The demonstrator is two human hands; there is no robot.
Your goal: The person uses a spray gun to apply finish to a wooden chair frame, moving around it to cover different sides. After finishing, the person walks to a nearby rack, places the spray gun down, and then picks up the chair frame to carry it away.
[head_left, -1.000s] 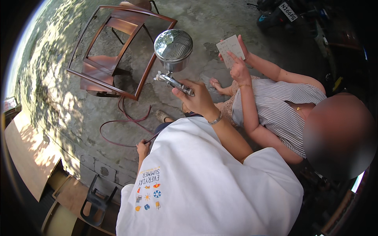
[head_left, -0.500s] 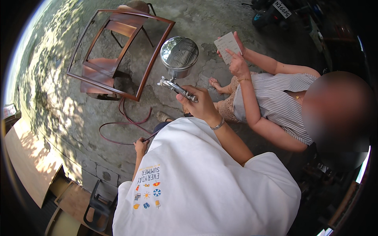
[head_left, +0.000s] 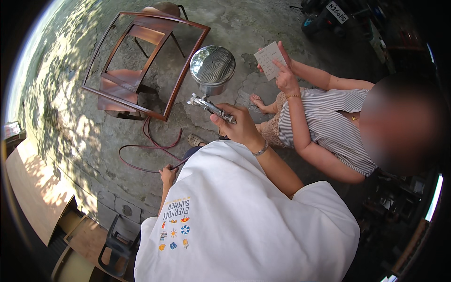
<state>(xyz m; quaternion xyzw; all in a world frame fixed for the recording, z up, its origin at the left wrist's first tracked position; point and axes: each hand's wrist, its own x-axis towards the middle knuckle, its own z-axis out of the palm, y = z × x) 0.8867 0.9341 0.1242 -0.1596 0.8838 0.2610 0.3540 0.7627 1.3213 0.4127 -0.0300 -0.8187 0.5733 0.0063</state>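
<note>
A glossy reddish-brown wooden frame (head_left: 186,74) with open panels lay over brown seats (head_left: 117,92) on rough grey concrete ground (head_left: 244,35). Near its lower corner, a thin dark-red hose (head_left: 120,152) looped across the ground. To the right, a co-worker in a striped top (head_left: 319,117) held a pale card with writing (head_left: 271,61) and pointed at it. A loose white T-shirt (head_left: 253,221) filled the lower middle; a black plastic chair (head_left: 112,240) stood at lower left.

The right hand (head_left: 240,123) was closed around the handle of a silver metal spray gun (head_left: 206,104); finger pressure on the trigger could not be told. The left hand (head_left: 167,175), small and partly hidden, was curled around the hose.

The gun was raised in front of the body, its round, shiny metal cup (head_left: 213,70) uppermost, the lid mirroring the surroundings.
</note>
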